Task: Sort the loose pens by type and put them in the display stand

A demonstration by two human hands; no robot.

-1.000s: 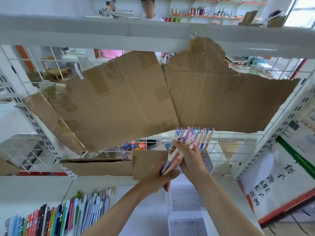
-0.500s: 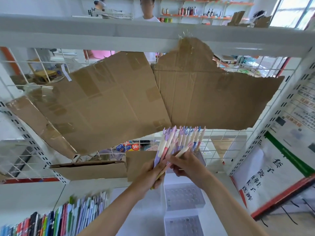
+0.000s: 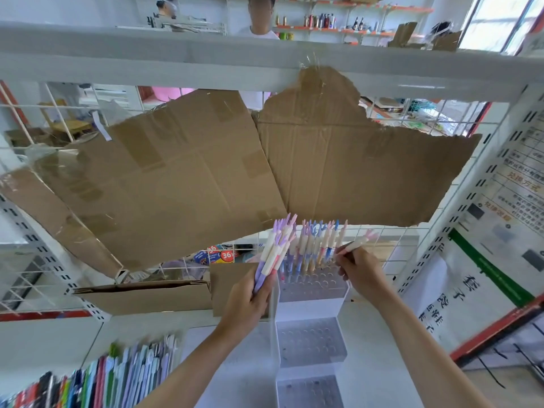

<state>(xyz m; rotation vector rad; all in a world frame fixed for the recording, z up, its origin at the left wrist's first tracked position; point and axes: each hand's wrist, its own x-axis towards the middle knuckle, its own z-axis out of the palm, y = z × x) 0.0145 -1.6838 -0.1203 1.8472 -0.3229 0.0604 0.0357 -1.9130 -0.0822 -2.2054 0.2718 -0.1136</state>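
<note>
Splitting: right hand [image 3: 357, 267] now pinches one pen [image 3: 357, 244] off left hand [image 3: 250, 301]'s bundle [image 3: 275, 254], over stand [image 3: 312, 290]'s rear tier; slotting next.

Was a shop, apparently a stationery or general store: white metal retail shelving [image 3: 265, 58] with a wire-grid back [image 3: 391, 240], a tiered pen display stand [image 3: 312, 334], rows of packaged pens [image 3: 117, 378], printed notices [image 3: 518, 184], bottled goods on distant wall shelves [image 3: 323, 23].

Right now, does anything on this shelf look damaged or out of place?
Yes. Two torn cardboard sheets are taped crookedly across the wire back panel, edges ragged. The pens in the display stand stand upright.
</note>
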